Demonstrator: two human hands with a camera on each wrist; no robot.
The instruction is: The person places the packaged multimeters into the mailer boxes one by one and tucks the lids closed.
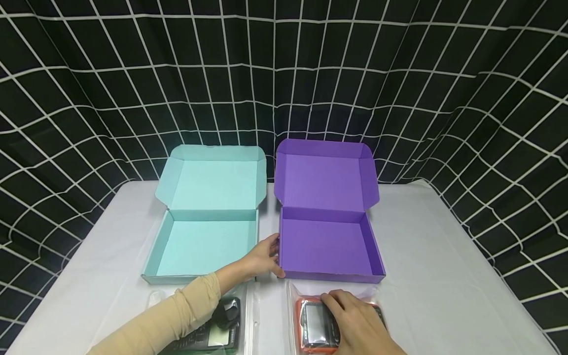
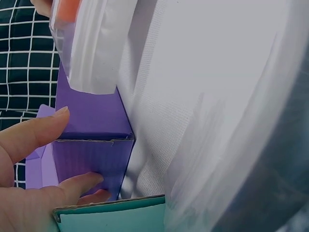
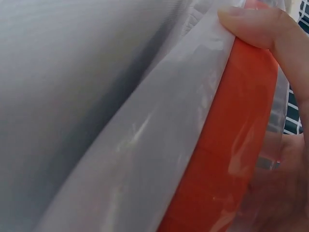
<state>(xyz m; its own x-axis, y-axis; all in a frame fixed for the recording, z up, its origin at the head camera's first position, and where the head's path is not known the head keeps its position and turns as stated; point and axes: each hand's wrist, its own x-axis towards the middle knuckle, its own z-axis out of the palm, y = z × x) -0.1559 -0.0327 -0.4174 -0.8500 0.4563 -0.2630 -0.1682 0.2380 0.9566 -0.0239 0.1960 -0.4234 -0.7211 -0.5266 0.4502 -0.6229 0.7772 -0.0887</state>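
My left hand [image 1: 262, 257] is at the near left corner of the open purple box [image 1: 328, 277]. In the left wrist view its thumb lies by the box's front wall, and its extended fingers touch the left side wall. My right hand [image 1: 361, 323] grips an orange multimeter [image 1: 316, 323] inside a clear zip bag [image 1: 292, 315], just in front of the purple box. The right wrist view shows the thumb [image 3: 253, 26] pressed on the bag over the orange casing. The hand covers part of the multimeter's face.
An open mint-green box [image 1: 204, 251] stands left of the purple one, with a narrow gap between them. Before it, partly under my left sleeve [image 1: 177, 315], lies another bagged device [image 1: 217, 335], dark with a screen. White cloth [image 1: 443, 276] covers the table; a black gridded curtain [image 1: 310, 74] surrounds it.
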